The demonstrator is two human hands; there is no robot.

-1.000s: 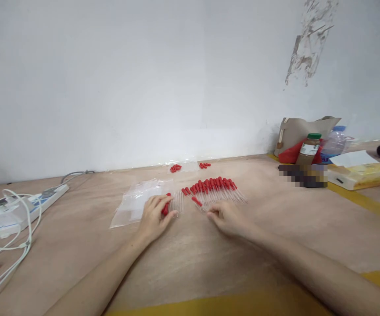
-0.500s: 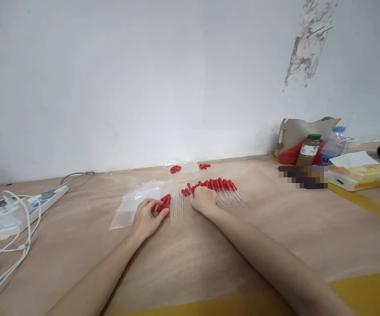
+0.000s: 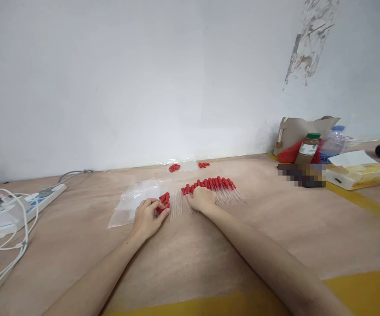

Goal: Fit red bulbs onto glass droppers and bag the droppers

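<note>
My left hand (image 3: 148, 217) rests beside a small pile of red rubber bulbs (image 3: 165, 199), thumb and fingers closed around a bulb at its near edge. Just right of the pile lie several bare, clear thin tubes (image 3: 177, 204), side by side. My right hand (image 3: 203, 199) reaches over the left part of a row of droppers (image 3: 224, 188), each a clear tube with a red bulb on its far end. Its fingers are pinched together on a dropper there, its tip showing below the fingertips; the rest is hidden by the hand.
Clear plastic bags (image 3: 127, 204) lie flat left of the bulbs. Two small groups of red bulbs (image 3: 174, 167) sit near the wall. At left is a power strip (image 3: 45, 199) with white cables (image 3: 25, 237). A green-capped jar (image 3: 308, 149) and a tissue pack (image 3: 357, 171) stand at right.
My right fingers have shifted slightly down and left, and the red bulbs beside them now line up more evenly. My left hand has closed in a little at the pile.
</note>
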